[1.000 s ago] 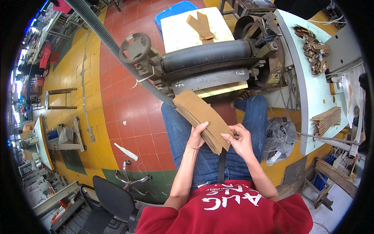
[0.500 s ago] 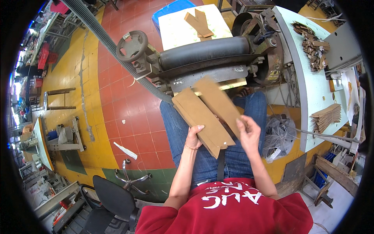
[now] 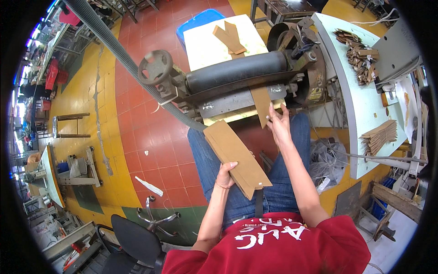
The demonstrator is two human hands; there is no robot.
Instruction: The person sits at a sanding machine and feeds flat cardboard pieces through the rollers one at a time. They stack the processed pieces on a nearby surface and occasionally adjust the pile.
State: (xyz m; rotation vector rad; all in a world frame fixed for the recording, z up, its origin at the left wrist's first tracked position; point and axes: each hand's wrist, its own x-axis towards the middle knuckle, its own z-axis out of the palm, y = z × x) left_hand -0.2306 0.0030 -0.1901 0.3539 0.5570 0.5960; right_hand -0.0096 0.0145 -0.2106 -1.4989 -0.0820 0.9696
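A stack of long tan leather-like strips rests over my lap, gripped near its lower left edge by my left hand, thumb on top. My right hand is reached forward and pinches the near end of a single tan strip. That strip lies on the metal feed plate of a roller machine, its far end passing under the guard below the black roller. Beyond the roller, several tan strips lie crossed on a pale board.
A rusty handwheel and a grey ribbed hose flank the machine's left side. To the right, a pale table carries bundled brown pieces and a fanned stack. A black chair stands behind left; a clear plastic bag lies right.
My right hand has moved forward, carrying one strip from beside the stack onto the feed plate, its far end now under the guard. My left hand still holds the stack, slightly lower.
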